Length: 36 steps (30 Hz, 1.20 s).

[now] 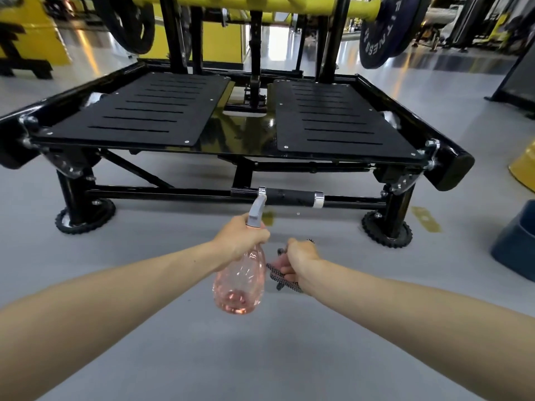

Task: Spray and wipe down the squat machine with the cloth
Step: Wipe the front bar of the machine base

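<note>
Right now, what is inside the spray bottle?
The see-through pink bottle looks mostly empty, with a little liquid seemingly pooled at its base. The left hand covers its neck, so the inside there is hidden.

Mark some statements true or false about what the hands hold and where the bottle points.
1. The left hand grips the spray bottle. True.
2. The right hand holds nothing. False: it grips the cloth.
3. The bottle's spray head points toward the front bar of the squat machine. True.
4. The cloth lies on a foot plate. False: it is off the machine, in the right hand.
5. The bottle is blue. False: it is clear pink, with a grey spray head.
</note>
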Motion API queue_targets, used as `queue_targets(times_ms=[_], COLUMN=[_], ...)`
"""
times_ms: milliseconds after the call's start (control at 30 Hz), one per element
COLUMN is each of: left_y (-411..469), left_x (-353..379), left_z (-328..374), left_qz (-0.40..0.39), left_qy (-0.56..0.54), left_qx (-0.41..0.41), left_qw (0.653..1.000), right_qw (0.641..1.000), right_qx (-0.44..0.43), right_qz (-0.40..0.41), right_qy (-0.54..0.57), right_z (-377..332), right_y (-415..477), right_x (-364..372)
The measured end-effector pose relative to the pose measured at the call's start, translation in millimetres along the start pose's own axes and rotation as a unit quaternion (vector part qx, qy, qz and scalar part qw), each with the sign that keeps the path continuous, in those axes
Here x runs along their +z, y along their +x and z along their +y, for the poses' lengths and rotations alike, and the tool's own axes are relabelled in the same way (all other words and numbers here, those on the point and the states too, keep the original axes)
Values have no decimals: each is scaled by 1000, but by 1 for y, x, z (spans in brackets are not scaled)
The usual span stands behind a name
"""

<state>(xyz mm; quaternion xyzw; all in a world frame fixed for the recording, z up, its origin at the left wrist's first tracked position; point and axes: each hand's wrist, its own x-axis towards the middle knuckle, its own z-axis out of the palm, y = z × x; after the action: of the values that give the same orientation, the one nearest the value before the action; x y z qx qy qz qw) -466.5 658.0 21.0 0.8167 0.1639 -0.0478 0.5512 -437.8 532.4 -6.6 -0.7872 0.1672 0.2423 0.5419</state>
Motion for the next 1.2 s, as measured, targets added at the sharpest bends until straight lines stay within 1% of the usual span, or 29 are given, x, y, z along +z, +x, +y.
queue_targets(times_ms=[133,267,333,500,633,733,833,900,967,1033,1200], left_y=[0,3,7,15,24,28,26,27,30,34,52], left_x=[-10,-21,-29,-50,-71,-83,-90,-87,-79,-68,-57], left_z=[-2,-8,-6,11,19,16,4,-13,-33,-51,-94], left_qz=[-3,40,47,19,7,17,16,46,80,96,136], left_qy=[2,-38,-51,-24,-4,25,37,29,46,70,124], left_qx=[-1,-26,-35,-46,-76,-64,-68,-58,-40,-32,-88], left_qw=[1000,998,997,998,997,997,997,997,995,992,979], right_qw=[1000,1000,1000,1000,1000,1000,999,999,1000,1000,999], right_qx=[0,4,5,9,13,17,22,17,3,-10,17], right_qz=[-8,-11,-9,-4,-9,-13,-33,-47,-30,-15,-29], right_qy=[-7,-7,-1,3,-4,-10,-5,-9,-5,21,38], right_z=[1,3,3,2,1,0,0,-1,1,4,4], right_y=[0,-1,0,1,-1,-3,-3,-3,4,12,25], right_x=[6,6,6,5,4,5,5,6,9,12,20])
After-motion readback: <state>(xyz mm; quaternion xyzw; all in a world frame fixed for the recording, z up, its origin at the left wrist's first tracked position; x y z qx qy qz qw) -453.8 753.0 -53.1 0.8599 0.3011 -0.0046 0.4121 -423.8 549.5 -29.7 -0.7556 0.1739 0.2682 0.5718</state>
